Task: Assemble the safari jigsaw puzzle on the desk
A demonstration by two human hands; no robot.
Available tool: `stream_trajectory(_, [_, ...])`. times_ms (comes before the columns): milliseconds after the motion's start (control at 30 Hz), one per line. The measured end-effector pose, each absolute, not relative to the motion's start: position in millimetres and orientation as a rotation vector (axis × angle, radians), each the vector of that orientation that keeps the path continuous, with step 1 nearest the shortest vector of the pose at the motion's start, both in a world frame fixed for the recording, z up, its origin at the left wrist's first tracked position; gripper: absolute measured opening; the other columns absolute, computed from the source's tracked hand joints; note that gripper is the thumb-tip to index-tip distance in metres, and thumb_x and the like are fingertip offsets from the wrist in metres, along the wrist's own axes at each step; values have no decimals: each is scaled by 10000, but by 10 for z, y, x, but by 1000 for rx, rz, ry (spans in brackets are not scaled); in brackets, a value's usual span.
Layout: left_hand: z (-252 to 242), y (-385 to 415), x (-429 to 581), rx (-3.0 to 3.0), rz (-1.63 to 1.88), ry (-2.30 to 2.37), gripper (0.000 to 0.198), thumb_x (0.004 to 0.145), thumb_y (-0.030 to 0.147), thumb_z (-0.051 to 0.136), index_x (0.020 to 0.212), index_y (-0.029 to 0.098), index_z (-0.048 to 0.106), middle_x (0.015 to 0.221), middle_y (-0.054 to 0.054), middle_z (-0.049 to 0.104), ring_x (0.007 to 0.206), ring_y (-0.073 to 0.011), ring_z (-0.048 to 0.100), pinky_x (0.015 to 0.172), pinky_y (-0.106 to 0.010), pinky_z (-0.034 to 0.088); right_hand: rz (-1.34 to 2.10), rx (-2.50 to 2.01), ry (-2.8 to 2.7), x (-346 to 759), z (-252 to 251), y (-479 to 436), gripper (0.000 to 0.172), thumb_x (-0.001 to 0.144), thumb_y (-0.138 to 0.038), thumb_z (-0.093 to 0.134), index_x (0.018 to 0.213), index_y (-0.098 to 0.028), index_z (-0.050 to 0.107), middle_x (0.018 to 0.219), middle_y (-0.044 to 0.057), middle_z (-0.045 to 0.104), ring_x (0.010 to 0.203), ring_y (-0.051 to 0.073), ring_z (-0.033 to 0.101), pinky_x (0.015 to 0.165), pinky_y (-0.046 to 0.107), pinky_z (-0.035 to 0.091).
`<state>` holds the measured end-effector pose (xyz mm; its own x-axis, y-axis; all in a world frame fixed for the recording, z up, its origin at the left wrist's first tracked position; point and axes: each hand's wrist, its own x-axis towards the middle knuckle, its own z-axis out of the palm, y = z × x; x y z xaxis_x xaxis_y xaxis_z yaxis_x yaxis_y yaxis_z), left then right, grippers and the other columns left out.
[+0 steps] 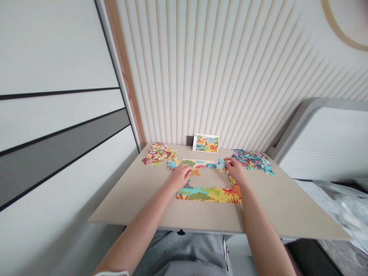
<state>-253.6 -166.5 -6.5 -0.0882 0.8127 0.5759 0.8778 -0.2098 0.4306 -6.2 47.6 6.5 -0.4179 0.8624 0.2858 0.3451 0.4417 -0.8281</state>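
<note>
A partly assembled jigsaw puzzle [211, 194] with animals and plants lies flat on the table, its border joined around an open middle. My left hand [181, 177] rests at the puzzle's left side, fingers curled together; whatever they may hold is hidden. At the top right corner, my right hand [235, 170] has its thumb and fingers closed on a puzzle piece [220, 164] in the blue elephant area. The right side of the border runs below that hand, partly covered by it. A few loose pieces [172, 164] with blue and yellow lie just beyond my left hand.
The picture card [207, 143] leans on the ribbed wall behind the puzzle. A heap of yellow and red pieces [158, 153] lies back left, a darker blue heap [254, 160] back right. The table [138, 199] meets a white cabinet at left; clear plastic wrapping [342, 207] lies at right.
</note>
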Motion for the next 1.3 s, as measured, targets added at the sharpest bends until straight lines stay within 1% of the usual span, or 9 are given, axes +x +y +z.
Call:
stream_trajectory(167, [-62,-1674,-2532,-2094,-1164,-1921,186,936,126,536,1002,223,680,993,-51,685,981,-211,648,902,-363,518,822,-1103,-2103,-2,0,532,328,853,-353,544,1065,-165,711,611,-8,611,552,153,553,544,250,402])
stream_trajectory(333, [-46,-1685,-2530,-2122,-1150,-1920,174,941,134,537,1005,217,677,1014,-56,687,1014,-213,639,934,-362,502,711,-1252,-2216,49,-59,562,272,838,-232,621,1091,-168,699,740,31,711,648,157,629,611,239,427])
stream_trajectory(467, [-45,-1684,-2531,-2129,-1144,-1925,175,944,137,535,1005,217,678,1024,-56,694,1049,-222,632,957,-371,490,619,-1318,-2295,97,-56,580,193,852,-204,634,1022,-186,723,806,50,737,719,172,657,658,249,442])
stream_trajectory(633, [-42,-1687,-2524,-2132,-1142,-1932,179,945,134,530,1003,216,678,1020,-52,693,1027,-216,635,945,-363,491,533,-1333,-2387,94,-56,579,227,870,-206,610,1062,-214,730,884,48,757,783,179,680,699,250,459])
stream_trajectory(833, [-29,-1701,-2523,-2134,-1139,-1938,171,956,155,522,996,213,678,1016,-56,690,1003,-214,638,925,-353,491,363,-1311,-2472,87,-3,532,301,866,-240,602,1123,-228,758,1159,104,723,1060,243,644,874,285,452])
stream_trajectory(933, [-31,-1698,-2524,-2129,-1142,-1938,171,956,157,520,984,216,678,1010,-55,691,1010,-217,634,928,-354,485,339,-1276,-2531,80,31,486,283,886,-319,592,1072,-233,786,1089,88,739,1009,250,651,843,291,462])
stream_trajectory(1033, [-31,-1692,-2522,-2121,-1146,-1940,173,956,155,522,989,218,679,999,-53,689,998,-214,634,923,-352,484,322,-1248,-2585,62,48,454,264,860,-396,635,991,-243,806,1034,64,738,948,251,658,813,299,467])
stream_trajectory(1167, [-17,-1698,-2520,-2129,-1143,-1939,173,957,157,520,997,217,678,995,-52,686,987,-211,635,919,-350,488,288,-1230,-2614,40,47,454,250,852,-373,647,1009,-249,798,1113,64,712,999,260,642,863,318,455])
stream_trajectory(1300, [-8,-1705,-2518,-2129,-1142,-1945,175,958,164,516,996,218,678,994,-55,684,970,-208,640,907,-347,496,283,-1236,-2621,38,33,457,239,857,-375,645,978,-234,795,1091,69,710,990,261,637,865,320,456])
